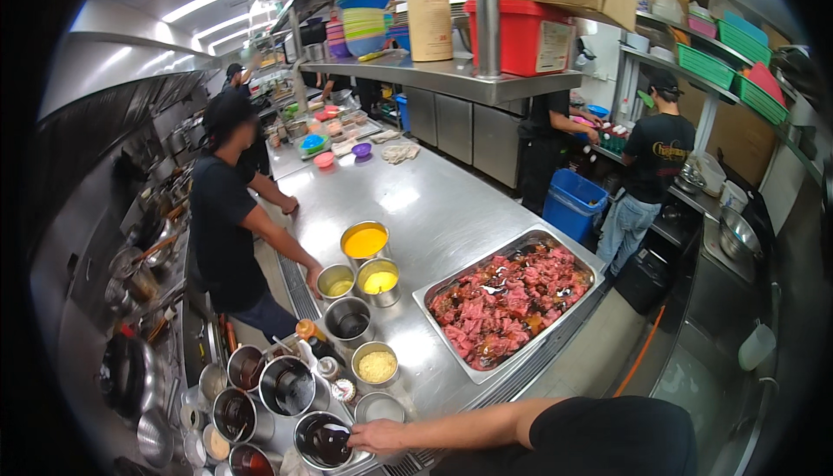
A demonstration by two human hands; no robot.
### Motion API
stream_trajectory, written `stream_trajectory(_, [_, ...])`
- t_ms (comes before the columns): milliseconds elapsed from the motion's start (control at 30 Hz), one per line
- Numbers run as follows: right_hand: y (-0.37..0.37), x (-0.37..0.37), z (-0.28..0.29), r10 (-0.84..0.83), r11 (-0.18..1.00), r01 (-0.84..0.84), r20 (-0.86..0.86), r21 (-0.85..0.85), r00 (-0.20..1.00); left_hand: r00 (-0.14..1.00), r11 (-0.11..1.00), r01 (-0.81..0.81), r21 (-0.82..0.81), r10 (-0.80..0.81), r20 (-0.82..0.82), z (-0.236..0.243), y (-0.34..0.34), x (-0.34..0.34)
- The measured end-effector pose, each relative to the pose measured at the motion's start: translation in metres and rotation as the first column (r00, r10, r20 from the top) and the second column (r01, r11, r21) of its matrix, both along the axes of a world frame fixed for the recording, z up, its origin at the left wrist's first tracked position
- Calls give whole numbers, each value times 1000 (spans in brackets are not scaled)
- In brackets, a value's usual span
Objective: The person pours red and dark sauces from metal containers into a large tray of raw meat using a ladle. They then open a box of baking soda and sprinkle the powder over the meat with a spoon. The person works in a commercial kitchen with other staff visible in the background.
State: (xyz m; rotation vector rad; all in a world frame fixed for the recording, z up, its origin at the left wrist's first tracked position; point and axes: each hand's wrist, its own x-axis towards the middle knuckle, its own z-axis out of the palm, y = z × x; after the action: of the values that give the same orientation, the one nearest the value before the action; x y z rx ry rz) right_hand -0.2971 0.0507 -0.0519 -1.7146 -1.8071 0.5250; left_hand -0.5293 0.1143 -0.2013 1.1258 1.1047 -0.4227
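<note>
Gripping lightly with curled fingers, the right hand (379,435) rests on the rim of the dark-sauce pot (323,441) at the surface's near edge; steady it and lift level to avoid spills; left hand unseen.

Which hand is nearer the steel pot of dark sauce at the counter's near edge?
Right. The right hand reaches in from the pot's right side, its fingers at the rim of the pot of dark sauce. The left hand is out of view, so it cannot be placed.
</note>
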Motion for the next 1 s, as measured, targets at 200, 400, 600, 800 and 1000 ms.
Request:
stream_trajectory(200, [-49,12,9,-28,996,36,-96,79,995,960,961,241,134,-256,115,40,-7,104])
stream_trajectory(400, [-203,89,-36,-214,955,148,-248,-259,945,874,873,443,204,-471,117,56,-43,169])
stream_trajectory(600, [-419,135,-87,-745,625,641,-95,-445,660,646,637,738,223,-762,44,46,-101,210])
stream_trajectory(800, [-566,145,-97,-940,329,824,-79,-461,331,148,233,921,311,-950,275,41,-170,295])
stream_trajectory(1000, [-646,132,-75,-993,97,895,-107,-435,55,-182,-77,821,565,-974,132,181,-377,449])
